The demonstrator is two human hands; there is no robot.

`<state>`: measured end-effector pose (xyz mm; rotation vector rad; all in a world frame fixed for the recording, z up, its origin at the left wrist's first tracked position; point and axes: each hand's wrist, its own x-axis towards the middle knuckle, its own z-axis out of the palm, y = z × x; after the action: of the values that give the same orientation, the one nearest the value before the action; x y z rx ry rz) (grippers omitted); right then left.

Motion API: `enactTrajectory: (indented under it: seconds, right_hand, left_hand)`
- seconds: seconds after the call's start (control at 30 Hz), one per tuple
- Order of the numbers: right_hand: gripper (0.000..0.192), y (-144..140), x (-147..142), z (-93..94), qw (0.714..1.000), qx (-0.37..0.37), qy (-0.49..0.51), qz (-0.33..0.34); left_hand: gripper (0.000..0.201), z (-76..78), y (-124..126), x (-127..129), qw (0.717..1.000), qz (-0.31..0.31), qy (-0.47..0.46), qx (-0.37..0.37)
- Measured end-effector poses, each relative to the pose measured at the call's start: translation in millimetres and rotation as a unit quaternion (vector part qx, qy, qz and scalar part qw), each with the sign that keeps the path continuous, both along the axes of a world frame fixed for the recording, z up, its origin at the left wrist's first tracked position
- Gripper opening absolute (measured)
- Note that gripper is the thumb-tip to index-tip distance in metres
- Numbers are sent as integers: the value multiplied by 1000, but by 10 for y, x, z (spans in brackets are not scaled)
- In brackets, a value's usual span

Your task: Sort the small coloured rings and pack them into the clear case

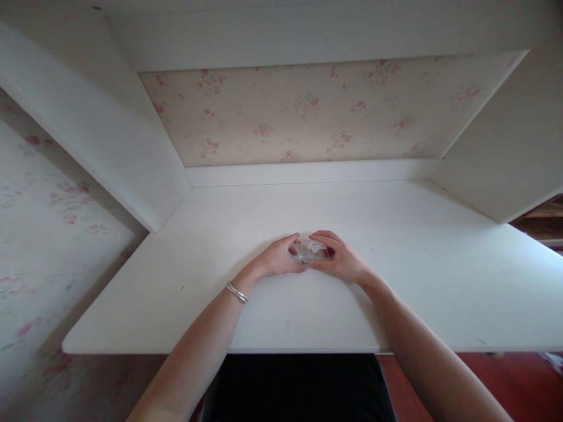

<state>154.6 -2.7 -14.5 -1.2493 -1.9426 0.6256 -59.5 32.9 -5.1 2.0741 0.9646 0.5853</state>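
white desk (396, 281); cream wallpaper (308, 111) with pink flowers; silver bracelet (236, 292); red floor (505, 375).

Domestic room, white built-in desk (396, 293) sitting in an alcove, floral wallpaper (308, 111) showing at 12 o'clock, red floor (505, 375) lying at 4 o'clock.

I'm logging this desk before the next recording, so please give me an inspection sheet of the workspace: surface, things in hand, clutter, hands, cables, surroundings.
Surface: white desk top, matte, a few faint marks.
Things in hand: one small clear item, held between both hands just above or on the desk; too small to identify.
Clutter: nothing seen.
Hands: left hand and right hand meet at the middle, fingers closed on the clear item; a silver bangle on the left wrist.
Cables: nothing seen.
Surroundings: white side panels, floral wallpaper behind the desk, red floor at lower right.
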Motion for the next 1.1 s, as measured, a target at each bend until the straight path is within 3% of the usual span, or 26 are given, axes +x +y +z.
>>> enactTrajectory:
  seconds: [0.43,0.77,1.1]
  right_hand:
    - [62,-29,-37,1,997,16,-73,15]
    - [60,20,-29,-64,997,17,-76,15]
    - [62,20,11,-26,996,-20,-82,30]
  left_hand:
    - [99,-18,13,-15,1000,-3,13,-3]
    - [86,-27,29,-2,999,-18,17,38]
    - [84,17,32,-23,999,-38,17,27]
